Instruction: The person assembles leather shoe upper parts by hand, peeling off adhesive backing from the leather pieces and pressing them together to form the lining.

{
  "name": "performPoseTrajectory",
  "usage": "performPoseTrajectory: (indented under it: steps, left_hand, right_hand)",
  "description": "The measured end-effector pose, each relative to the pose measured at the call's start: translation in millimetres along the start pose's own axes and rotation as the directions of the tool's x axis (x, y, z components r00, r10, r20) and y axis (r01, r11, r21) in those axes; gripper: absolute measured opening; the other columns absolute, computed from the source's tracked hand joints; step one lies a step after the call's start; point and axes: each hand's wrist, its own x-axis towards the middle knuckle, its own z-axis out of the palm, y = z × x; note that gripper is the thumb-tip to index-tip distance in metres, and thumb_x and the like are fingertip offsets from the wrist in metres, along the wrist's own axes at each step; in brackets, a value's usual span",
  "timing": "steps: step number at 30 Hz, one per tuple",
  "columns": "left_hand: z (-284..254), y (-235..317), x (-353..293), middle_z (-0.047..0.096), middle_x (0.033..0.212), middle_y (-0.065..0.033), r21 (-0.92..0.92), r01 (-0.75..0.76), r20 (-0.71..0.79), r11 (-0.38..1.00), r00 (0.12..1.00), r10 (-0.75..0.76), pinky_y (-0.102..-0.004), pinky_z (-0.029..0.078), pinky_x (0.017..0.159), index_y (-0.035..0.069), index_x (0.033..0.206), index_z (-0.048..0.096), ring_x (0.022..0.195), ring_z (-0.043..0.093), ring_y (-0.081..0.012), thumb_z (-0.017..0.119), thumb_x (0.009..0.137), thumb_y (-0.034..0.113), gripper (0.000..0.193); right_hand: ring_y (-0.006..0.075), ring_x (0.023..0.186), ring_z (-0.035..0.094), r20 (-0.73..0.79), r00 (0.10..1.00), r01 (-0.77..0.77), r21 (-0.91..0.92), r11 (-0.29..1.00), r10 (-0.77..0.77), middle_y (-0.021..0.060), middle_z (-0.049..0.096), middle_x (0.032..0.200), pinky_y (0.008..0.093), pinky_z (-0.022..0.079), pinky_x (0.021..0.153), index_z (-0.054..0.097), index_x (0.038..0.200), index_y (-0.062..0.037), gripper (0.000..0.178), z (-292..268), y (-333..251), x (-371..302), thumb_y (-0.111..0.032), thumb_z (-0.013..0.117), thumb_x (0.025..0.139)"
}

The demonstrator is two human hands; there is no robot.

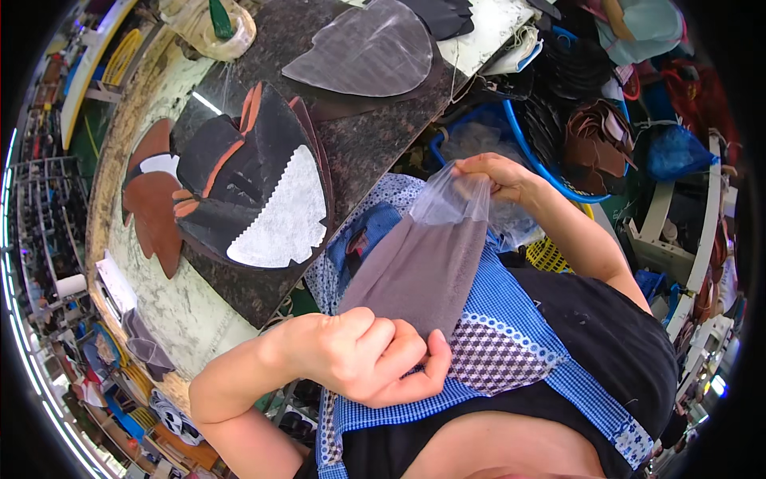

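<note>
A soft grey-brown sheet of material (pixel 415 267) stretches between my hands above my lap, in front of a blue checked apron (pixel 511 311). Clear plastic film (pixel 453 201) runs on from its far end; whether the film is a bag around the sheet or a layer on it, I cannot tell. My right hand (pixel 499 176) pinches the film's far end, bunching it. Closer to my chest, my left hand (pixel 371 355) is closed on the sheet's near end, its fingers curled inward.
Left of me, a dark stone slab (pixel 383 144) lies on a worn white table (pixel 199 335). Black cut pieces with a white zigzag-edged patch (pixel 287 219), brown pieces (pixel 152 211) and a grey piece (pixel 363 52) rest there. A blue-rimmed basket (pixel 535 156) holding dark pieces stands at right.
</note>
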Motion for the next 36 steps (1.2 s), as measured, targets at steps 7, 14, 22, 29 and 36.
performPoseTrajectory:
  steps: [7,14,22,29,36]
  left_hand:
    - [-44.7,4.6,-2.2,0.057,0.074,-0.0011,0.104,0.214,0.128,0.971,0.965,-0.227,-0.0223,0.026,0.043,0.020,0.098,0.062,0.047,0.039,-0.0074,0.074,0.083,0.025,0.021]
    - [-68.7,-44.2,10.1,0.065,0.076,-0.0064,-0.089,0.656,-0.189,0.750,0.728,-0.659,-0.0244,0.040,0.049,0.005,0.098,0.064,0.056,0.059,-0.0148,0.072,0.089,0.008,0.012]
    - [-89.9,-38.3,-69.3,0.070,0.083,-0.0044,-0.423,0.897,-0.243,0.130,0.026,-0.970,-0.0265,0.051,0.067,0.003,0.106,0.063,0.073,0.066,-0.0081,0.069,0.095,0.013,0.016]
    - [-109.5,-73.6,-2.2,0.070,0.115,-0.0077,-0.143,0.853,-0.132,0.502,0.487,-0.864,-0.0317,0.050,0.094,0.001,0.131,0.058,0.104,0.065,-0.0165,0.085,0.077,0.011,0.062]
    - [-131.3,-103.3,12.3,0.073,0.088,-0.0013,-0.609,0.772,0.143,0.183,0.334,-0.931,-0.0253,0.054,0.072,0.001,0.101,0.072,0.079,0.066,-0.0073,0.074,0.092,0.022,0.023]
  right_hand:
    - [0.0129,0.081,0.066,0.024,0.904,0.025,-1.000,-0.004,-0.427,0.0072,0.071,0.087,0.0261,0.051,0.069,0.070,0.108,-0.0025,0.029,-92.8,14.4,-9.3,-0.028,0.063,0.097]
    - [0.0197,0.129,0.050,0.862,0.311,0.768,0.020,0.640,-0.401,0.0147,0.059,0.130,0.0381,0.036,0.108,0.049,0.141,-0.0006,0.114,171.4,-120.9,-104.6,-0.094,0.026,0.080]
    - [0.0091,0.077,0.064,0.506,0.352,0.905,-0.400,0.147,-0.787,0.0030,0.070,0.088,0.0263,0.052,0.064,0.064,0.106,-0.0006,0.013,240.1,-143.6,-110.2,-0.009,0.064,0.096]
    - [0.0270,0.066,0.066,0.871,-0.209,0.804,-0.106,-0.585,-0.445,0.0115,0.068,0.076,0.0347,0.052,0.061,0.070,0.098,-0.0082,0.015,276.9,-183.5,-119.4,-0.016,0.072,0.086]
    - [0.0164,0.112,0.060,0.879,0.324,0.357,0.230,0.905,-0.351,0.0083,0.065,0.125,0.0374,0.046,0.097,0.051,0.141,-0.0039,0.088,236.7,-191.6,-70.2,-0.076,0.028,0.095]
